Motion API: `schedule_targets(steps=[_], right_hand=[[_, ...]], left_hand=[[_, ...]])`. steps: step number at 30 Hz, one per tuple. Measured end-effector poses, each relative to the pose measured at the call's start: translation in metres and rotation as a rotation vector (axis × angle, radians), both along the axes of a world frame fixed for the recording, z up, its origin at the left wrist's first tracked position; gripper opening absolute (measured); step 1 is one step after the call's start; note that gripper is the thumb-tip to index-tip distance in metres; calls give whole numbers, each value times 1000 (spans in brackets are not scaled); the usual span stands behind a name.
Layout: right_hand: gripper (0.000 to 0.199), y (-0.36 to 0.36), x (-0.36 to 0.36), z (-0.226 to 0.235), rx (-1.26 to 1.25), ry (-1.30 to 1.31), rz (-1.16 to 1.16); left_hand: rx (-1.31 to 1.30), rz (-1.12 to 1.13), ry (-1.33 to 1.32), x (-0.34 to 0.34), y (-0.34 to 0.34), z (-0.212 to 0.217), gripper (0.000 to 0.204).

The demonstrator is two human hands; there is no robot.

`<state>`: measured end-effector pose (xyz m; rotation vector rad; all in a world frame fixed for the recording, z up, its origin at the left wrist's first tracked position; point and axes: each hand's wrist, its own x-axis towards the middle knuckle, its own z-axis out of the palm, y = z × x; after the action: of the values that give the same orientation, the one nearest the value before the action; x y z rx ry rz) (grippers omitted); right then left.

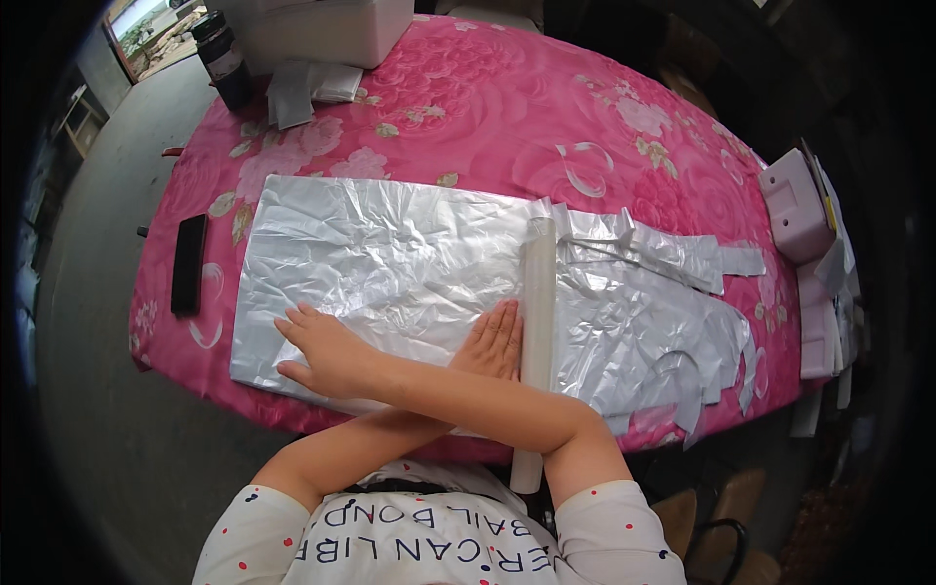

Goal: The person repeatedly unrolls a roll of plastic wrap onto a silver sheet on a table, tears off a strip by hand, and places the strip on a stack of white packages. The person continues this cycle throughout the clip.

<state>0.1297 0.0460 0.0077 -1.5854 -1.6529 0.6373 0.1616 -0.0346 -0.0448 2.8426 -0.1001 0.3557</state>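
Note:
A stack of flattened, shiny silvery-white plastic bags (390,234) lies across the table, creased all over. Cut, handle-like ends of the bags (653,302) fan out to the right. Across the stack rests a long pale tube (539,302), its near end jutting past the table edge toward me. My forearms are crossed. My left hand (490,341) lies flat on the bags, fingers stretched along the tube's left side. Reaching over it to the left, my right hand (330,353) is over the bags with fingers spread. Neither hand grips anything.
A pink flowered cloth (487,107) covers the table. A black phone-like slab (189,263) lies at the left edge. A dark bottle (224,63), small packets (302,90) and a white box (322,34) stand far left. Pale pink holders (804,224) line the right edge.

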Motion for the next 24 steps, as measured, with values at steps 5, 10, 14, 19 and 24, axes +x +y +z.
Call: schedule_targets(steps=[5, 10, 14, 19, 24], right_hand=[[41, -130, 84, 29, 246, -198, -258], [46, -237, 139, 24, 51, -475, -270], [59, -244, 143, 12, -58, -580, -115], [73, -191, 119, 10, -56, -639, 3], [60, -80, 7, 18, 183, -95, 357]], left_hand=[[-181, -22, -35, -1, -1, -3, 67], [-197, -20, -13, -3, 1, 13, 72], [-348, -72, -73, -9, 10, 17, 74], [-600, -60, -173, -64, 58, 44, 70], [-878, 334, -398, -149, 128, 60, 51]])
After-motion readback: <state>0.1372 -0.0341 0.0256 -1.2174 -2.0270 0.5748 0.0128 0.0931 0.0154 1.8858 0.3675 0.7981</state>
